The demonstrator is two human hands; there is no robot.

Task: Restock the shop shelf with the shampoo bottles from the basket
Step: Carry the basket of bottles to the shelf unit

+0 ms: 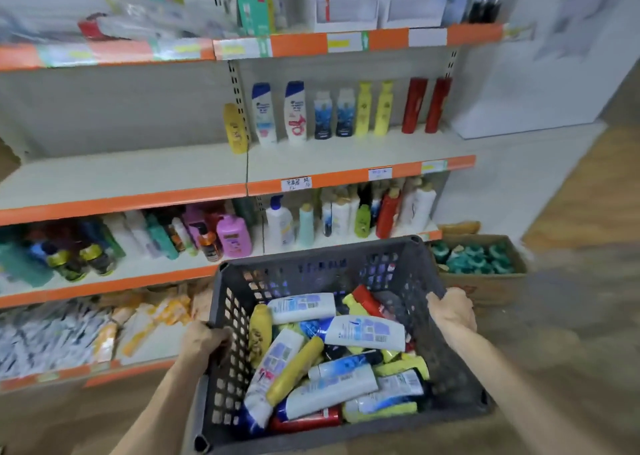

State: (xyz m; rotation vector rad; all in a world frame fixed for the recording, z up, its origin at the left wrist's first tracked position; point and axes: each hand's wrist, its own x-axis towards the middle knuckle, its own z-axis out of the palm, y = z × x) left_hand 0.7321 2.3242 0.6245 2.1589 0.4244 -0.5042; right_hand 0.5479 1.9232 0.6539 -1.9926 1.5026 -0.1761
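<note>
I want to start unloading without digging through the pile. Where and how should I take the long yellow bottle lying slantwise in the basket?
Grip the long yellow bottle round its middle, coming from straight above. It lies on top of the pile in the basket with most of its length uncovered, so a grip across its narrow width should close easily.

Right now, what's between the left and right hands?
In the head view, the grey basket spans the gap, piled with shampoo bottles. The left hand grips its left rim, the right hand its right rim.
</note>
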